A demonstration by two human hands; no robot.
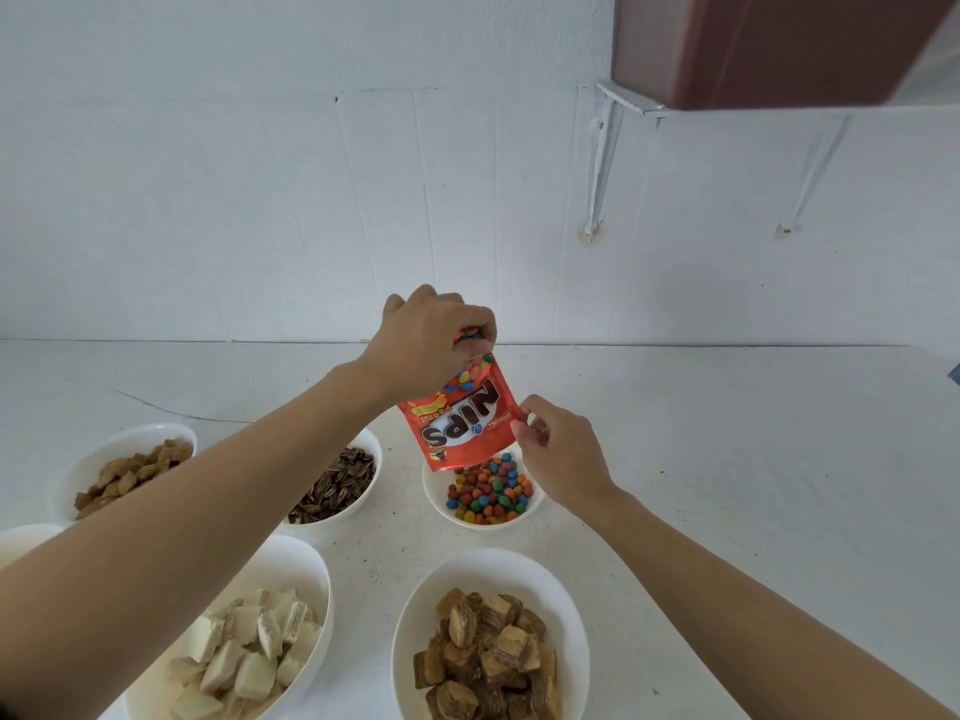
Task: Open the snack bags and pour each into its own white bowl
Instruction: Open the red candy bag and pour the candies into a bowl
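Note:
A red Nips candy bag (464, 413) hangs upside down, its mouth just over a white bowl (434, 498) that holds coloured candies (491, 493). My left hand (434, 340) grips the bag's upturned bottom from above. My right hand (563, 449) pinches the bag's right edge near the mouth. Other white bowls hold sunflower seeds (337, 483), brown biscuit pieces (132, 472), white wafer blocks (249, 649) and brown wafer cubes (488, 657).
The bowls stand on a white table (727, 459) against a white wall. A further white bowl's rim (21, 540) shows at the left edge. A brown box on a bracketed shelf (753, 49) hangs at the upper right.

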